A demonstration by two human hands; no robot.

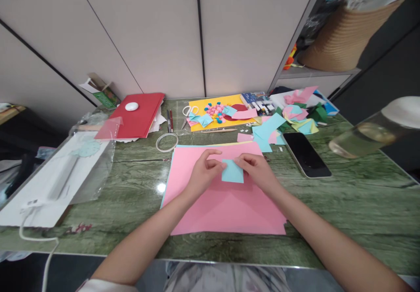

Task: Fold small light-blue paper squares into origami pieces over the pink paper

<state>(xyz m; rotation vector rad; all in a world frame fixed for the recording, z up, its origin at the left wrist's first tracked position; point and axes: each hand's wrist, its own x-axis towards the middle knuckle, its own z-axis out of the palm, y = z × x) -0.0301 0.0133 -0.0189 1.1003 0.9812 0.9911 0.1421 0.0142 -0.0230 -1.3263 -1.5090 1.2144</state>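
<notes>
A small light blue paper square (232,173) is held just above a pink sheet (226,213) on the desk. My right hand (256,169) pinches its upper right corner between thumb and fingers. At the upper left edge, the thumb of my left hand (206,171) lies on the square, with the index finger curved above and apart from it. The fingertips behind the paper are hidden. Under the pink sheet, edges of other coloured sheets stick out.
Behind the sheets lie a tape roll (167,142), scissors (190,110), a yellow sheet (200,128) with pink and blue bits, and paper scraps (267,128). A phone (306,155) and clear bottle (364,138) stand right. A red folder (139,117) and plastic sleeve (95,169) lie left.
</notes>
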